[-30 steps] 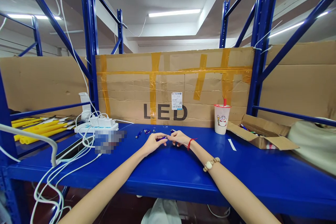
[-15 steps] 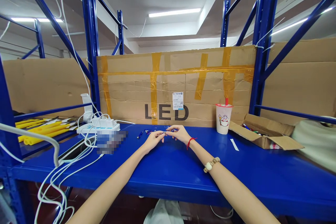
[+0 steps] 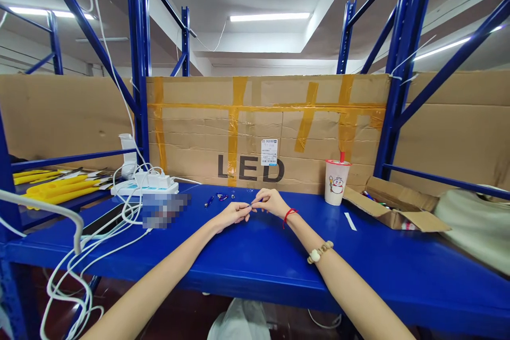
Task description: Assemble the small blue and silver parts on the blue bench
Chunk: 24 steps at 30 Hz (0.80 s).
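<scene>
Both of my hands meet above the blue shelf [image 3: 255, 255], fingertips almost touching. My left hand [image 3: 233, 214] is closed in a pinch at one end of a small dark blue piece [image 3: 251, 205], too small to name. The fingers of my right hand [image 3: 272, 203], with a red string at the wrist, pinch the same piece from the other side. Just beyond my left hand lie a short blue cylindrical part [image 3: 209, 202], some small blue and red pieces [image 3: 222, 197] and a tiny shiny bit [image 3: 233, 196].
A paper cup [image 3: 337, 183] with a red straw stands at the right, near a white strip [image 3: 350, 221] and an open cardboard box [image 3: 392, 207]. Left are a power strip [image 3: 145, 189], tangled white cables [image 3: 85, 271], a phone [image 3: 104, 221] and yellow-handled tools [image 3: 59, 188]. Cardboard [image 3: 191, 127] walls the back.
The view has shifted slightly. My hands stay together with the small piece between them, and the loose blue parts show more clearly beside my left hand.
</scene>
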### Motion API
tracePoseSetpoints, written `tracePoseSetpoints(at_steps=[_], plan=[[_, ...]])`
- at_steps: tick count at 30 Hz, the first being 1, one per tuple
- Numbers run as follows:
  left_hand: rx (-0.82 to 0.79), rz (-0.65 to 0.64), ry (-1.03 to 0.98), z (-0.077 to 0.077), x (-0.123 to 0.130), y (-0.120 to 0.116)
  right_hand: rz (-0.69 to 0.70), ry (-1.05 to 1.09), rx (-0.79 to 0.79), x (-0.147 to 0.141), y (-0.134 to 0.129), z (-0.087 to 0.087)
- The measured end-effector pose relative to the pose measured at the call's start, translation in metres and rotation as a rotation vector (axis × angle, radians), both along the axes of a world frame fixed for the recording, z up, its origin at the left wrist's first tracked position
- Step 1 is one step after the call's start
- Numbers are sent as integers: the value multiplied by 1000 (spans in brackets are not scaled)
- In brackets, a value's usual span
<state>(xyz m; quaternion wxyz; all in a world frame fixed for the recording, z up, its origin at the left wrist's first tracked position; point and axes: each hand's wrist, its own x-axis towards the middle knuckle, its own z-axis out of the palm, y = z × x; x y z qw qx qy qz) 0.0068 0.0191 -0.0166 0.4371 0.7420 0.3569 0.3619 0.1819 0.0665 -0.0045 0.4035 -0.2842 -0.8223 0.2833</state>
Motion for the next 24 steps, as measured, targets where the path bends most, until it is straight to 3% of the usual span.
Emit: tracePoseSetpoints(at_steps=[6, 19, 24], plan=[[120, -17, 37, 0, -2, -4, -7, 3, -68, -1, -8, 4], [441, 209, 188, 1, -3, -10, -112, -5, -143, -6, -24, 7], [496, 205, 245, -4, -5, -4, -143, -88, -184, -5, -20, 3]])
